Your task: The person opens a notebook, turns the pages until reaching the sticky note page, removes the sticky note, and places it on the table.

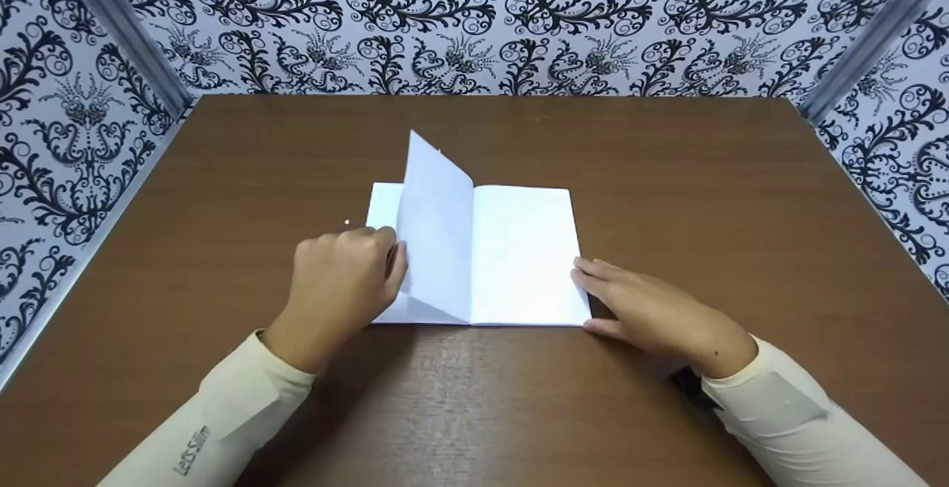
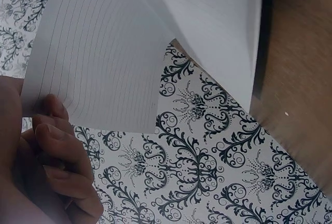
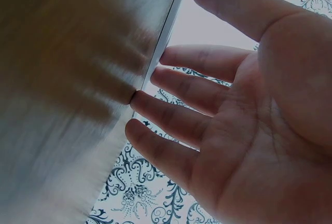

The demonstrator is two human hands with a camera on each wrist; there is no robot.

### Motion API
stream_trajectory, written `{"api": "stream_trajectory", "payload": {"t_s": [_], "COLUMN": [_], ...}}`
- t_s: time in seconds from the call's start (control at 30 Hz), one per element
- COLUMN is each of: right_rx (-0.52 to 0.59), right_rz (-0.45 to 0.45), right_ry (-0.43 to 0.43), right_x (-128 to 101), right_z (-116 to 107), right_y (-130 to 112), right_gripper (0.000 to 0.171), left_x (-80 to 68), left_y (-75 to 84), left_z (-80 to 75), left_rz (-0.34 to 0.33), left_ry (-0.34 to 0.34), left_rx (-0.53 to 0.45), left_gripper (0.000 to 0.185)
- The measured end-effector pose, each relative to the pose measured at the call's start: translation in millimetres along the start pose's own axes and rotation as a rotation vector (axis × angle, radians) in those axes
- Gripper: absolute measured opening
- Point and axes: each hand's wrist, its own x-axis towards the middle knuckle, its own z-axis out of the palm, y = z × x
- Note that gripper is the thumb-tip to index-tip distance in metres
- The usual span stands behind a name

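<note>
An open notebook (image 1: 526,257) lies on the brown table, its right-hand page flat and blank-looking in the head view. One page (image 1: 437,235) stands raised to the left of the fold, and my left hand (image 1: 345,272) pinches its outer edge between thumb and curled fingers. Faint ruled lines cross that lifted page (image 2: 98,53) in the left wrist view. At the notebook's right edge rests my right hand (image 1: 645,309), its fingers nearly straight. In the right wrist view the fingertips (image 3: 166,55) touch along the notebook's side, with the palm facing the camera.
The brown table (image 1: 667,161) extends around the notebook on all sides. Black-and-white patterned panels (image 1: 460,27) rise behind it and at both sides. A tiny white scrap (image 1: 346,222) lies left of the notebook.
</note>
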Motion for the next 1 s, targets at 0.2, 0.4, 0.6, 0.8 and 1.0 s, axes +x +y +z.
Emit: {"api": "stream_trajectory", "payload": {"t_s": [0.2,0.4,0.6,0.8,1.0], "right_rx": [-0.012,-0.005,-0.003,-0.001,0.010], "right_rz": [-0.014,-0.010,0.003,0.009,0.019], "right_ry": [0.008,0.010,0.007,-0.002,0.001], "right_x": [2,1,0,0,0], "right_z": [1,0,0,2,2], "right_y": [1,1,1,0,0], "right_gripper": [0.063,0.064,0.065,0.065,0.066], "left_x": [-10.3,-17.2,-18.7,-22.9,-24.6], "left_y": [-7.6,-13.2,-14.6,-14.8,-15.5], "left_z": [1.2,2.8,4.9,5.5,7.4], "left_rz": [-0.018,-0.043,-0.048,-0.039,-0.048], "left_ry": [-0.034,-0.089,-0.135,-0.138,-0.189], "left_rx": [0.027,0.032,0.043,0.071,0.090], "left_gripper": [0.038,0.038,0.039,0.040,0.039]}}
